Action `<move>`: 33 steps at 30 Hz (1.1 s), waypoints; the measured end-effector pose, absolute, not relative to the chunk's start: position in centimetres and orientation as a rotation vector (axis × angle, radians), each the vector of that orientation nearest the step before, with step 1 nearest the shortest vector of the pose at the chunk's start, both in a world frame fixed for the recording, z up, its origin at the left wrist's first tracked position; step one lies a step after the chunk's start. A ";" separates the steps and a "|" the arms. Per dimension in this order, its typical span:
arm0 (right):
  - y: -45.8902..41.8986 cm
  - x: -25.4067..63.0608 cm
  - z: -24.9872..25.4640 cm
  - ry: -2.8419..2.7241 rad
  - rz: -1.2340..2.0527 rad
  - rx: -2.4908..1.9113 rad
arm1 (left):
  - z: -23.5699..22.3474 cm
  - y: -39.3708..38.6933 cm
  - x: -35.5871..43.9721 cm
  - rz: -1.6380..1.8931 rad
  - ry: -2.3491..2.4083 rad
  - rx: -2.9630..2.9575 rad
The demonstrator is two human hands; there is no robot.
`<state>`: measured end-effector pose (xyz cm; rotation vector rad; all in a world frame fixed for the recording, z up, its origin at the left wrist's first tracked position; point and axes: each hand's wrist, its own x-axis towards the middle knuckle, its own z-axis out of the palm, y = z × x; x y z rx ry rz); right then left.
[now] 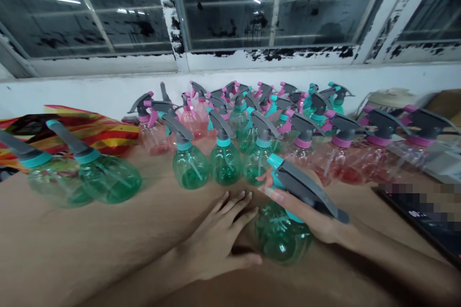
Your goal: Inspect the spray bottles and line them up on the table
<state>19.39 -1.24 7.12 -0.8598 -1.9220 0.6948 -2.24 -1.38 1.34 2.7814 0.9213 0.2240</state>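
My right hand (306,213) is wrapped round the neck of a green spray bottle (281,237) with a grey and teal trigger head. The bottle leans, its nozzle pointing up and to the left. Beside its base, my left hand (219,237) reaches over the table with fingers spread and nothing in it. Just beyond my fingers stand green spray bottles with teal collars, among them one at the left (190,165), one in the middle (225,160) and one partly behind my right fingertips (255,165).
Pink spray bottles (342,163) line the right, with several more pink and green ones behind. Two green bottles (108,177) stand at the left by a striped red and yellow bag (90,129). A phone (421,216) lies on the wooden table (144,230) at right. Windows rise behind.
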 end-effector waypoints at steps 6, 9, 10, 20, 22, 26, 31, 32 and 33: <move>-1.4 19.4 7.1 -1.925 0.717 -0.891 | 0.9 -1.0 -2.6 0.295 0.933 2.782; -1.6 19.4 7.0 -1.892 0.743 -0.910 | 1.1 -1.1 -2.4 0.274 0.987 2.772; -1.6 19.4 6.9 -1.883 0.749 -0.915 | 1.1 -1.2 -2.3 0.262 1.008 2.771; -1.6 19.3 6.8 -1.875 0.750 -0.892 | 1.1 -1.3 -2.2 0.226 1.030 2.789; -1.6 19.2 6.8 -1.868 0.761 -0.891 | 1.0 -1.3 -2.2 0.241 1.027 2.783; -1.7 19.2 6.9 -1.846 0.788 -0.918 | 0.9 -1.3 -2.3 0.240 1.024 2.793; -1.6 19.4 7.3 -1.891 0.742 -0.960 | 1.0 -1.3 -2.3 0.210 1.034 2.793; -1.6 19.5 7.4 -1.908 0.725 -0.957 | 1.0 -1.3 -2.3 0.211 1.031 2.791; -1.7 19.5 7.4 -1.927 0.709 -0.955 | 1.1 -1.3 -2.3 0.214 1.027 2.787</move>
